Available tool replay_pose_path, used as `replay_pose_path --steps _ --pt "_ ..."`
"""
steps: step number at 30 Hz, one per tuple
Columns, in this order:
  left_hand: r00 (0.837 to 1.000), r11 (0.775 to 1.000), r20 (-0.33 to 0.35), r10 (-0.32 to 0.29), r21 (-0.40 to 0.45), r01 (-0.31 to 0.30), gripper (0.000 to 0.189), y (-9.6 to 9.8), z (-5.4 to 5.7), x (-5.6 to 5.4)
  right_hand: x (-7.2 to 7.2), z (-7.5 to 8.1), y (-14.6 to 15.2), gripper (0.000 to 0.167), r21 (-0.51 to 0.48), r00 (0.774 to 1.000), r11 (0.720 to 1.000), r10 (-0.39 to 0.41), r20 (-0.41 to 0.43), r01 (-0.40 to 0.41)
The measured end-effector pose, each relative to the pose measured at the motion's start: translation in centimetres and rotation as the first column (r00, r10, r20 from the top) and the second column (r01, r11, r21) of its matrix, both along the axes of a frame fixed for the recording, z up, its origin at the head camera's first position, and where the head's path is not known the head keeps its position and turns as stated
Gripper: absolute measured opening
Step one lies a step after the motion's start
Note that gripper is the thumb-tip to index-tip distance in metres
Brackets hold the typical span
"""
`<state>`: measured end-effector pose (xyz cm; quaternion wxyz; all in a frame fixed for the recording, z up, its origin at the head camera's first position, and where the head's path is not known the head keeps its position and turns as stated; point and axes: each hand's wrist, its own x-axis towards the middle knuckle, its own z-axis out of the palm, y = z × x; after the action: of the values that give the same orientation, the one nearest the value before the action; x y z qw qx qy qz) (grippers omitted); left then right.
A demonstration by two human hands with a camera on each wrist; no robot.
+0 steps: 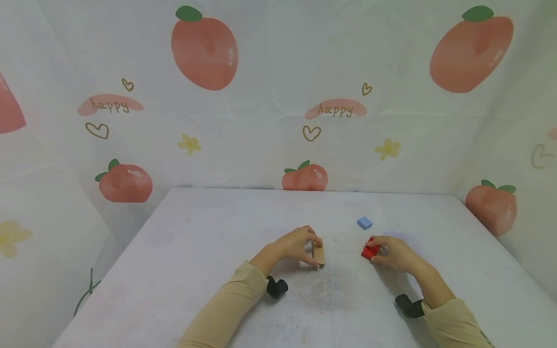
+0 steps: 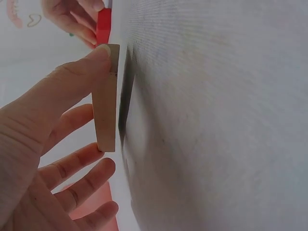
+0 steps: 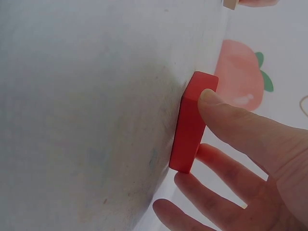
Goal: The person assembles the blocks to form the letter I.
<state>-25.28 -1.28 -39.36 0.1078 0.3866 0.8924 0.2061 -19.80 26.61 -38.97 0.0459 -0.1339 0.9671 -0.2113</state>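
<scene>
Between thumb and fingers, my left hand pinches a flat, plain wooden block near the middle of the table. In the left wrist view, that wooden block sits close over the surface, with a dark shadow beside it. My right hand grips a red block by its ends, a short way to the right. The right wrist view has the red block at the tabletop, thumb on one end and fingers at the other. A small blue block lies beyond the red one, touched by neither hand.
The white table has faint stains near its front middle. A white cloth printed with fruit, hearts and flowers hangs behind it and along the sides. Black wrist-worn devices stick out by both sleeves, low over the table.
</scene>
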Motion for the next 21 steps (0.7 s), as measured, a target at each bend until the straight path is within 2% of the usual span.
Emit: replay_pose_path --steps 9,21 --pt "0.999 1.0 0.026 0.024 -0.015 -0.023 0.046 0.17 -0.03 -0.05 0.02 -0.04 -0.01 0.039 0.002 1.0 1.0 -0.006 0.014 0.006" --pt "0.999 0.997 0.001 0.049 -0.053 -0.048 0.052 0.32 -0.29 0.02 -0.09 0.05 -0.01 0.039 0.001 1.0 1.0 -0.013 0.025 0.013"
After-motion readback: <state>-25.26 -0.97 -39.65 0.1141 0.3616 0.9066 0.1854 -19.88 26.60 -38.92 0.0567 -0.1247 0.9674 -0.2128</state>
